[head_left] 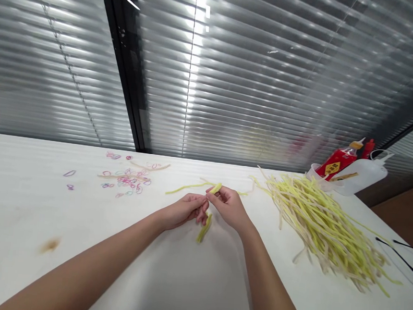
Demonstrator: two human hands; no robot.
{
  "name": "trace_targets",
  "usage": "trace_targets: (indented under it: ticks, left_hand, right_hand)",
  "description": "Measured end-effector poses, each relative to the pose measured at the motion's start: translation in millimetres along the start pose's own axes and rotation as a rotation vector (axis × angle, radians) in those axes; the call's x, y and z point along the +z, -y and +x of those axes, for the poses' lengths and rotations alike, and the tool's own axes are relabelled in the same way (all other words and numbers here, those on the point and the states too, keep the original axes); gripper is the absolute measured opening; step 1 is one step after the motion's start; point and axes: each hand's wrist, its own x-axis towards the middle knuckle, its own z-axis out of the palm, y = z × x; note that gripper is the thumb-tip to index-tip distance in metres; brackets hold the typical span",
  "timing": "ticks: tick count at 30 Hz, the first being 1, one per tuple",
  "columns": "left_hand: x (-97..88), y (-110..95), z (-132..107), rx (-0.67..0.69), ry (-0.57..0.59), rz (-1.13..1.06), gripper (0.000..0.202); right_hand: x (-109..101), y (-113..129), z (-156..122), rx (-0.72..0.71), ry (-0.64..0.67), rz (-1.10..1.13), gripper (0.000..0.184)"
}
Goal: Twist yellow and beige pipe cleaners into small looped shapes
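Just right of centre, my left hand [186, 210] and my right hand [229, 205] meet above the white table, fingers closed together. Between them is a soft-looking yellow strip; one bit [216, 188] sticks out above my right fingers. Another yellow piece [204, 228] hangs below my left fingers, and whether it is the same strip I cannot tell. The middle is hidden by my fingertips. Behind my hands, a thin yellow strip [185, 188] lies loose on the table.
To the right spreads a large heap of yellow and pale strips [323, 228]. Behind it stand a red-labelled bottle [337, 162], a white squeeze bottle [366, 174] and a clear cup [315, 174]. Small coloured loops [130, 179] lie left. A black cable [403, 259] crosses the right edge.
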Motion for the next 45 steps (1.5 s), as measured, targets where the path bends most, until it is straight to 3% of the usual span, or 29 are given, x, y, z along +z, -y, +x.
trace_targets:
  ticks: [5,14,21,31,41,45]
  left_hand:
    - [2.6,-3.0,-1.8,0.003,0.022,0.022,0.039]
    - [2.6,0.2,-0.8,0.029,0.031,0.063,0.039]
    - [0.5,3.0,1.7,0.016,-0.030,0.030,0.037]
    - [0.2,-0.3,-0.6,0.017,0.041,0.029,0.041]
    - [2.4,-1.2,0.3,0.013,0.014,0.051,0.039]
    - [2.5,-1.0,0.2,0.001,0.001,0.039,0.037]
  right_hand:
    - [-1.7,-3.2,2.9,-0.016,0.033,0.115,0.025]
    - [-2.0,-2.5,3.5,0.046,-0.040,0.110,0.026]
    - [7.2,-1.2,1.6,0.039,-0.203,-0.017,0.025]
    - [2.1,0.2,1.5,0.042,-0.067,0.057,0.023]
    - [11.8,0.0,-0.4,0.020,-0.263,-0.178,0.034]
    - [10.5,-1.7,0.6,0.062,-0.218,-0.068,0.028]
